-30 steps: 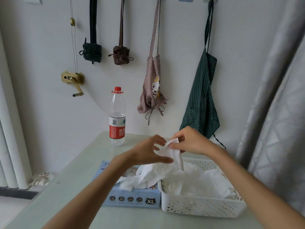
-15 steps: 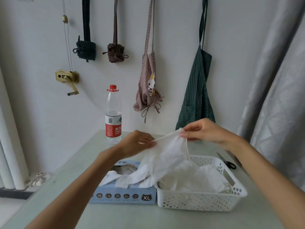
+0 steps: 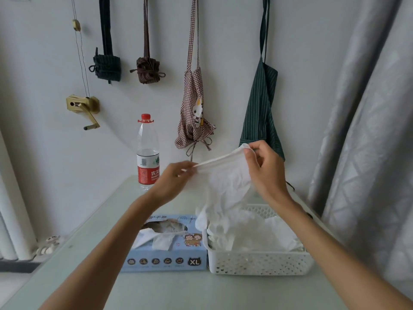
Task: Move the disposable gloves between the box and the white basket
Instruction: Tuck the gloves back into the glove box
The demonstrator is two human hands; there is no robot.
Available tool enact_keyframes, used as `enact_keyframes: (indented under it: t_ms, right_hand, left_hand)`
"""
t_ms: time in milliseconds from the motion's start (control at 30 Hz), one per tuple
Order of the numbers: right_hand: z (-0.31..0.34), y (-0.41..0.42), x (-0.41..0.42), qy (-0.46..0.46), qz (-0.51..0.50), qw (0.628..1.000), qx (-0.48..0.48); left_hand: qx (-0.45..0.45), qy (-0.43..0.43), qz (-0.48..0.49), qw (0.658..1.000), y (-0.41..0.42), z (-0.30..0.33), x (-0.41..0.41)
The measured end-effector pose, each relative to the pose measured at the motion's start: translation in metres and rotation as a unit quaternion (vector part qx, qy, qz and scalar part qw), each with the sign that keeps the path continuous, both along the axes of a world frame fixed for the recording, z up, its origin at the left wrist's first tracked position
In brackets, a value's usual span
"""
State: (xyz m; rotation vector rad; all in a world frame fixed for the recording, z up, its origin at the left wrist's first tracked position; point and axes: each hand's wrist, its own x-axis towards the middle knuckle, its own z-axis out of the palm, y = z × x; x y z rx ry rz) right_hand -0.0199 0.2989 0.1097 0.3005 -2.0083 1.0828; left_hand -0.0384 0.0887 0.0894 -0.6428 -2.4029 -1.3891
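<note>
A white disposable glove (image 3: 225,186) hangs in the air above the table, its cuff stretched between both hands. My left hand (image 3: 173,183) pinches the cuff's left end. My right hand (image 3: 266,173) pinches the right end, a little higher. The glove's fingers dangle down over the left end of the white perforated basket (image 3: 259,262), which holds a pile of white gloves (image 3: 263,233). To the basket's left, touching it, lies the light blue glove box (image 3: 165,260) marked XL, with gloves poking out of its top opening (image 3: 159,237).
A plastic water bottle (image 3: 148,153) with a red cap stands at the table's far edge by the wall. Aprons and pouches (image 3: 194,115) hang on the wall behind. A grey curtain (image 3: 366,142) falls on the right. The pale green table (image 3: 156,291) extends toward me.
Both hands have risen and spread apart, stretching the glove's cuff wide. The glove has lifted off the box and now hangs over the basket's left end.
</note>
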Motion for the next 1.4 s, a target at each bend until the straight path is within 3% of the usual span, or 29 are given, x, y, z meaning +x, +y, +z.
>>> enact_keyframes:
  t_ms: [167, 267, 367, 533, 633, 800, 967, 1133, 1267, 1333, 1400]
  right_hand:
    - [0.006, -0.017, 0.018, 0.038, 0.037, 0.996, -0.073]
    - [0.004, -0.005, 0.02, -0.019, 0.053, 0.983, -0.172]
    - [-0.023, 0.023, 0.01, -0.114, 0.007, 0.972, -0.207]
    - [-0.088, 0.076, -0.014, -0.256, -0.14, 0.952, -0.089]
    - [-0.107, 0.095, -0.017, -0.271, -0.2, 0.942, -0.005]
    - [-0.116, 0.116, -0.021, -0.249, -0.26, 0.917, 0.171]
    - [-0.121, 0.124, -0.023, -0.238, -0.289, 0.882, 0.287]
    - [-0.125, 0.12, -0.025, -0.254, -0.28, 0.848, 0.372]
    - [-0.116, 0.122, -0.02, -0.213, -0.219, 0.903, 0.302]
    - [-0.113, 0.12, -0.02, -0.261, -0.128, 0.92, 0.264]
    - [-0.112, 0.117, -0.02, -0.35, -0.054, 0.892, 0.281]
  left_hand:
    - [0.024, 0.091, 0.078, 0.992, -0.008, 0.025, 0.005]
    - [0.025, 0.103, 0.106, 0.989, 0.005, 0.037, -0.002]
    - [-0.058, 0.077, 0.1, 0.99, 0.03, 0.022, -0.021]
    - [-0.189, -0.029, 0.053, 0.98, 0.087, -0.044, -0.064]
    - [-0.226, -0.054, 0.051, 0.971, 0.107, -0.07, -0.081]
    - [-0.244, 0.002, 0.044, 0.969, 0.128, -0.088, -0.092]
    - [-0.279, 0.088, 0.054, 0.955, 0.134, -0.095, -0.092]
    - [-0.275, 0.048, 0.064, 0.958, 0.118, -0.082, -0.079]
    - [-0.398, -0.026, 0.022, 0.917, 0.104, -0.07, -0.063]
    - [-0.465, -0.052, 0.001, 0.884, 0.105, -0.07, -0.058]
    - [-0.485, -0.053, -0.013, 0.873, 0.107, -0.069, -0.056]
